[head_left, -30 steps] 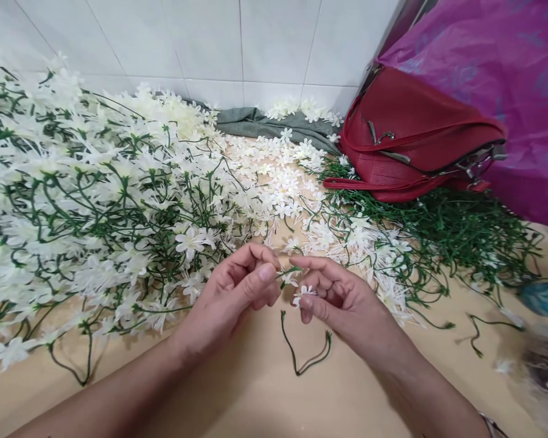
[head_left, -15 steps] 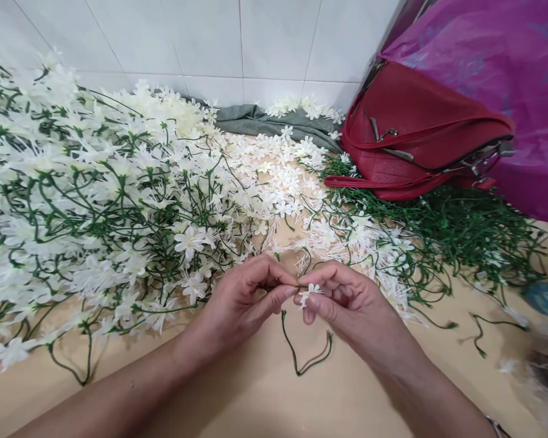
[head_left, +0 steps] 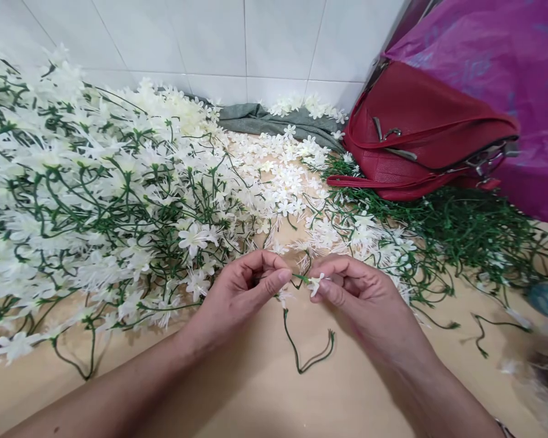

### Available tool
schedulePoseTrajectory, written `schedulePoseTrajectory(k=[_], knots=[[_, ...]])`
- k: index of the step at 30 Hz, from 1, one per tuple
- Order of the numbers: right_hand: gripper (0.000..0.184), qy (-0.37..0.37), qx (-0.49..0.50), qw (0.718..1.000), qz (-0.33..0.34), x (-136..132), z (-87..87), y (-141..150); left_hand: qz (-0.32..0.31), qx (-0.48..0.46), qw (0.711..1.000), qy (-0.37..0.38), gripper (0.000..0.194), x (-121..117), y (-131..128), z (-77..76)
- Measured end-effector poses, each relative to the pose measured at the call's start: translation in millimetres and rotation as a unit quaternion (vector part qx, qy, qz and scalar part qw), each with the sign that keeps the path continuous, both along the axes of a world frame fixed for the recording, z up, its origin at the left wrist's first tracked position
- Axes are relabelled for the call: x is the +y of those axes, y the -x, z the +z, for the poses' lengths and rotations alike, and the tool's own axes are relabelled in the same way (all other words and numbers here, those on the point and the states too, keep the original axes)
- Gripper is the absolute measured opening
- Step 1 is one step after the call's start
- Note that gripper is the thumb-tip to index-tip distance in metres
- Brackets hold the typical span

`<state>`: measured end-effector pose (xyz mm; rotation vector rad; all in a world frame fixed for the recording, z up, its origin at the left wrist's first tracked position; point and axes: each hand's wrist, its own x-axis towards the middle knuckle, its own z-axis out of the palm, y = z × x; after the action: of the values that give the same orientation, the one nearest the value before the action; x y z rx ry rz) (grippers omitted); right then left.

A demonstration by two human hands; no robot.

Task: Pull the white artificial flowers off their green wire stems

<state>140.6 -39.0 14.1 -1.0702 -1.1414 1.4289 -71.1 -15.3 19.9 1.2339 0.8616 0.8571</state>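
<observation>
Pinching a green artificial stem (head_left: pixel 300 277) is the left hand (head_left: pixel 244 292), closed; right hand (head_left: pixel 358 295) is clamping a white artificial blossom (head_left: pixel 316 285) at its tip, above the bench (head_left: pixel 228 395). Flower pile (head_left: pixel 119 182) is lying left, extending toward the back edge.

The left hand (head_left: pixel 242 287) and right hand (head_left: pixel 358 291) are bare, and so are the forearms (head_left: pixel 132 372). On the right arm I can just make out a thin, darkish band (head_left: pixel 503 427), mostly cut off at the edge.
</observation>
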Motion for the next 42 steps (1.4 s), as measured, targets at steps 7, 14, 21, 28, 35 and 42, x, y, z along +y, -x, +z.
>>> schedulePoseTrajectory(k=[7,14,21,28,35,42], knots=[[0.013,-0.004,0.019,0.999,-0.033,-2.0,-1.7,7.2,0.006,0.002,1.0,-0.013,0.028,-1.0,-3.0,0.0],[0.011,-0.004,0.029,0.999,-0.021,-2.0,-3.4,5.5,0.021,0.011,1.0,-0.01,0.023,-3.5,-4.2,-1.3],[0.01,-0.02,0.027,0.999,-0.02,-2.1,0.1,6.0,0.035,0.017,0.999,-0.004,0.021,-3.7,-4.7,-0.7],[0.011,-0.025,-0.002,0.999,-0.03,-1.9,1.8,9.2,0.029,0.017,0.999,-0.031,0.022,-6.8,-8.5,-5.1],[0.012,-0.038,-0.024,0.998,-0.04,-2.2,1.6,7.4,0.016,0.011,0.999,-0.04,0.02,-6.4,-9.0,-4.2],[0.013,-0.037,-0.041,0.998,-0.038,-3.7,1.9,10.9,-0.001,0.004,1.0,-0.005,0.024,-6.7,-8.1,-6.7]])
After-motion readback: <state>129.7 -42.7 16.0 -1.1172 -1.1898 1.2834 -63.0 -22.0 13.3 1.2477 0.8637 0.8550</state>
